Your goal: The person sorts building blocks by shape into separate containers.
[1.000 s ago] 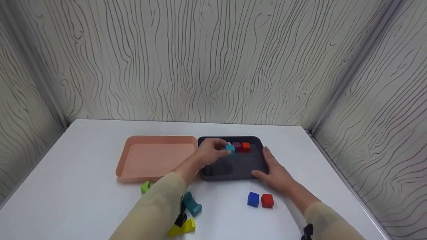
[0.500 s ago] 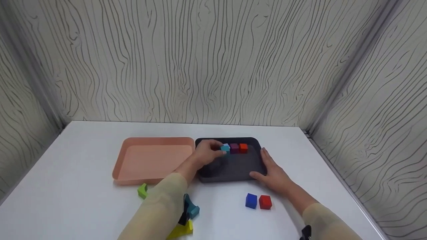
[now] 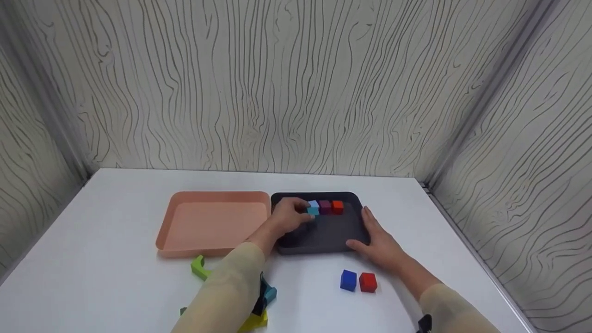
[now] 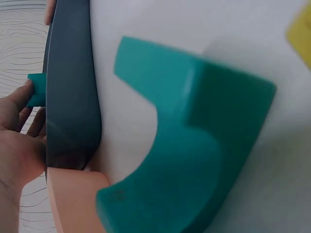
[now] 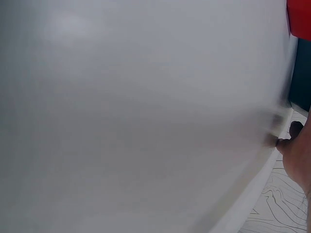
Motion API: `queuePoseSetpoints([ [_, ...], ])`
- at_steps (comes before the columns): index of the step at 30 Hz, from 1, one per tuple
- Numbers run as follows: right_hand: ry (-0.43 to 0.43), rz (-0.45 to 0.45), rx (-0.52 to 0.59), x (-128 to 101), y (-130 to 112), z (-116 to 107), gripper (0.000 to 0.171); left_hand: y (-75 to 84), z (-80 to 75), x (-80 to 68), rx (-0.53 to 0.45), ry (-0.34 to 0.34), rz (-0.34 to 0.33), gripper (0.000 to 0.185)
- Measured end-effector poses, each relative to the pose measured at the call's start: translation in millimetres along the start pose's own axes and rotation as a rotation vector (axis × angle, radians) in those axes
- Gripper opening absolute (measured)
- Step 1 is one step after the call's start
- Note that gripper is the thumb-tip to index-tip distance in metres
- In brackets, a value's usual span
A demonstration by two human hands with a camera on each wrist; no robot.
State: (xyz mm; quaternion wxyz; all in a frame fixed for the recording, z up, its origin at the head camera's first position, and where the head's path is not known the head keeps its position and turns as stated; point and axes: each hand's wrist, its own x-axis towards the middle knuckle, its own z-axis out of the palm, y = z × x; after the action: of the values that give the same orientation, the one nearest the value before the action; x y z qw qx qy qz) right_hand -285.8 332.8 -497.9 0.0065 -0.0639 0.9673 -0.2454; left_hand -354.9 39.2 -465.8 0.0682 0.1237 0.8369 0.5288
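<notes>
Over the left part of the dark tray (image 3: 342, 233), my left hand (image 3: 287, 215) pinches a teal cube (image 3: 313, 211) between thumb and fingers. The left wrist view shows a fingertip against this teal cube (image 4: 37, 90), above the tray wall (image 4: 73, 87). Just behind it sits a light blue cube (image 3: 313, 203), in a row with a purple cube (image 3: 325, 207) and a red cube (image 3: 337, 207). My right hand (image 3: 381, 244) rests on the tray's right side, fingers straight along the wall, thumb at the front edge.
A pink tray (image 3: 212, 252) adjoins the dark one on the left. Nearer lie a blue cube (image 3: 348, 280), another red cube (image 3: 368, 282), a green arch block (image 3: 199, 267), a teal arch block (image 4: 194, 121) and a yellow block (image 3: 256, 322), partly behind my left forearm.
My left hand has lowered the teal cube into the tray and shifted it slightly toward me, uncovering more of the light blue cube. The right hand stays at the tray's side.
</notes>
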Motion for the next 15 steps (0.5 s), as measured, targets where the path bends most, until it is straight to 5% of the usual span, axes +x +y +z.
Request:
queuePoseSetpoints([
  [15, 0.003, 0.007, -0.003, 1, 0, 0, 0.115, -4.6, 13.6, -0.5, -0.014, -0.005, -0.004, 0.033],
])
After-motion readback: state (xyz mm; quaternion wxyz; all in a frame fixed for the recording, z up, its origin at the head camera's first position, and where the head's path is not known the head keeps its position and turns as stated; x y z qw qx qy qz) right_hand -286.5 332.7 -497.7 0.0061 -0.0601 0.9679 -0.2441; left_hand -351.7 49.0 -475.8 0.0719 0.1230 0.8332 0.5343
